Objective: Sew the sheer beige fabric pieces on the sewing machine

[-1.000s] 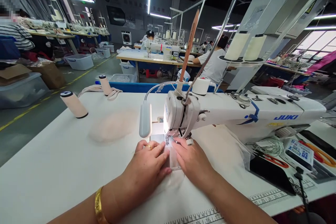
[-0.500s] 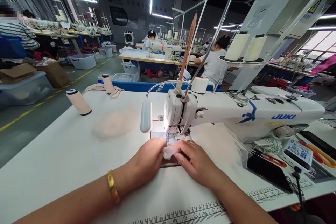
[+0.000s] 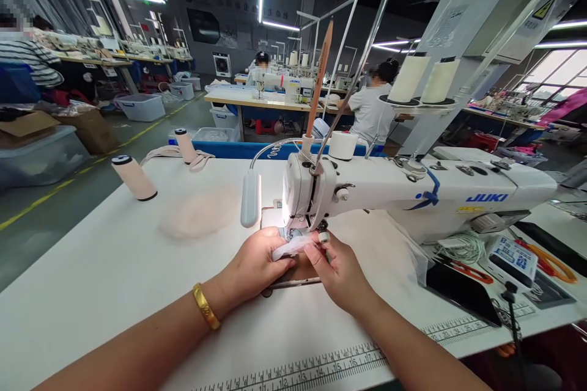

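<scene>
A white JUKI sewing machine stands on the white table. Just in front of its needle area, my left hand and my right hand pinch a small white fabric strip between them, lifted slightly off the bed. My left wrist carries a gold bangle. The machine's lamp lights the needle plate behind the strip. The strip's far end is hidden under the machine head.
A pale pink fabric pile and two thread cones lie at the left of the table. Scissors, a phone and cables sit at the right. Ruler markings run along the front edge. Other people sew at tables behind.
My hands went from lying flat on the fabric at the needle plate to pinching it and lifting it off the bed, gathered into a narrow strip.
</scene>
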`<state>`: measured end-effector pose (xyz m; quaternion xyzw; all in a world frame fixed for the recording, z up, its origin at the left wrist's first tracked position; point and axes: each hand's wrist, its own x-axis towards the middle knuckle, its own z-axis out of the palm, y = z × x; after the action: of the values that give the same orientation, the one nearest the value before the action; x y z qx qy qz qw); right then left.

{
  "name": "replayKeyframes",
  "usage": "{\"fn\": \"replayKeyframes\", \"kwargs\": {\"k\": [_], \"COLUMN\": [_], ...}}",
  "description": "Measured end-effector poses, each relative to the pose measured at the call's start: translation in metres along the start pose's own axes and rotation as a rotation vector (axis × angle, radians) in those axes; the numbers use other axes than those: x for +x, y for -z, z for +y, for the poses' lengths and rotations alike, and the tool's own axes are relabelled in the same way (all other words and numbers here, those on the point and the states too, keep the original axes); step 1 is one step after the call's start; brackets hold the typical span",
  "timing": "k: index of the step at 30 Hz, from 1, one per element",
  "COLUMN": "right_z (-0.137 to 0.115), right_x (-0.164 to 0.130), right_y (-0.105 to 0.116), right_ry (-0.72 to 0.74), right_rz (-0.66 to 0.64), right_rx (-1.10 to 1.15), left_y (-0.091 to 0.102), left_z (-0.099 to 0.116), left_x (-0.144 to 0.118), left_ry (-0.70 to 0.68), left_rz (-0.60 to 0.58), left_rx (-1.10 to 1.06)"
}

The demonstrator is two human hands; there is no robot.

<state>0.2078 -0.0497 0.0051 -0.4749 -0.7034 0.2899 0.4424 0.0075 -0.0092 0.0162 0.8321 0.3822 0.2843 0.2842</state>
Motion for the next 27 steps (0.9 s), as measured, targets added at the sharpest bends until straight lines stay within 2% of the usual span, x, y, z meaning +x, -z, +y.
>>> {"fn": "replayKeyframes", "kwargs": {"k": [4,7,9,11,16,27], "right_z": [0.0,0.001,0.0,-0.001,0.0,0.015], "right_x": [-0.003,-0.006,-0.008,-0.009,-0.008,-0.004], "right_y": [0.005,0.011,0.014,0.017,0.018,0.012], "right_ry": [0.065,0.22,0.308,0.34,0.319,0.27], "right_rz": [-0.039,-0.216,-0.345,-0.399,-0.399,-0.354], "right_rx": [-0.129,-0.334,-0.428,-0.47,-0.479,-0.552], "left_y": [-0.003,-0.011,-0.015,-0.017,-0.016,-0.015], "left_z": [-0.002,-0.007,-0.009,-0.009,-0.009,-0.021], "left_x": [-0.005,-0.017,-0.025,-0.031,-0.032,-0.017], "left_ry": [-0.169,-0.309,-0.353,-0.366,-0.353,-0.375], "left_rz": [0.01,0.054,0.061,0.044,0.035,0.083], "left_rx": [0.072,0.261,0.343,0.368,0.354,0.391]}}
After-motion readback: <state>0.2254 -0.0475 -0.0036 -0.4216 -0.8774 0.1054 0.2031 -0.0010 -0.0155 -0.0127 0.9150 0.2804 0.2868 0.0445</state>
